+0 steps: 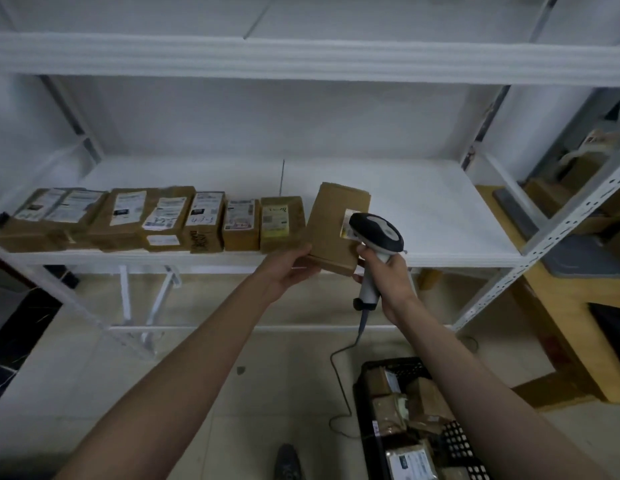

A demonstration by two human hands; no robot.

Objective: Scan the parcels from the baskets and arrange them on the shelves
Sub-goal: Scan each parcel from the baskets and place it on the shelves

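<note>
- White shelf [422, 209] ahead carried a row of parcels [156, 220], free space to their right.
- Left hand [287, 271] gripped the parcel [332, 230] at its near end, long axis pointing away.
- Right hand [388, 275] clutched the scanner [377, 233] over its label.

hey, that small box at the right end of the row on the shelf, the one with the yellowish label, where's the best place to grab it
Grip the small box across its near end, coming from the front edge of the shelf. Its left side sits close against the neighbouring parcel, so a sideways pinch has little room there, while its front face overhangs toward you and is open.
</note>
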